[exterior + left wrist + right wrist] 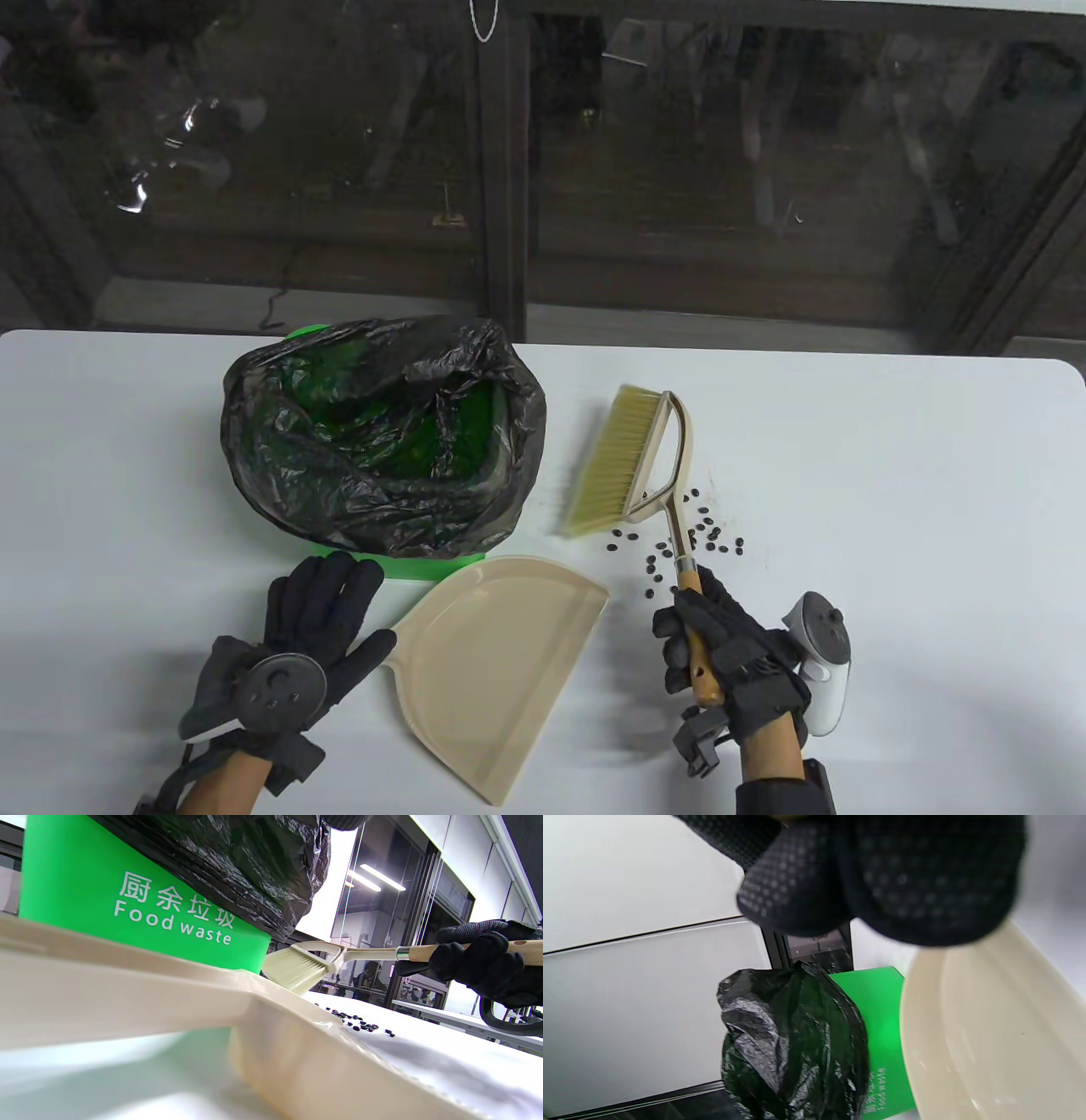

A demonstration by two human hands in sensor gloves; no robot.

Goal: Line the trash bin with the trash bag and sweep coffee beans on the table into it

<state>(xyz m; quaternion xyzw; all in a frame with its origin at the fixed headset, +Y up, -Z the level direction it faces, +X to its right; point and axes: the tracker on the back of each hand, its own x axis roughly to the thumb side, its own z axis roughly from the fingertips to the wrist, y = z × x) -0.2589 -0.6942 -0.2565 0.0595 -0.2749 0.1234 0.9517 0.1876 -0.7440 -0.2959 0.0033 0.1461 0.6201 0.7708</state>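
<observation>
A green bin marked "Food waste" stands at the left rear. A black trash bag lines it and folds over its rim. Coffee beans are scattered right of centre. A beige dustpan lies flat in front of the bin. My left hand rests flat beside the dustpan, its thumb touching the dustpan's narrow end. My right hand grips the wooden handle of a brush. The bristles point left, beyond the beans. Whether they touch the table is hidden.
The white table extends right of the beans and ends at a dark window behind. The bin's wall, the bag and the dustpan fill the right wrist view below my gloved fingers.
</observation>
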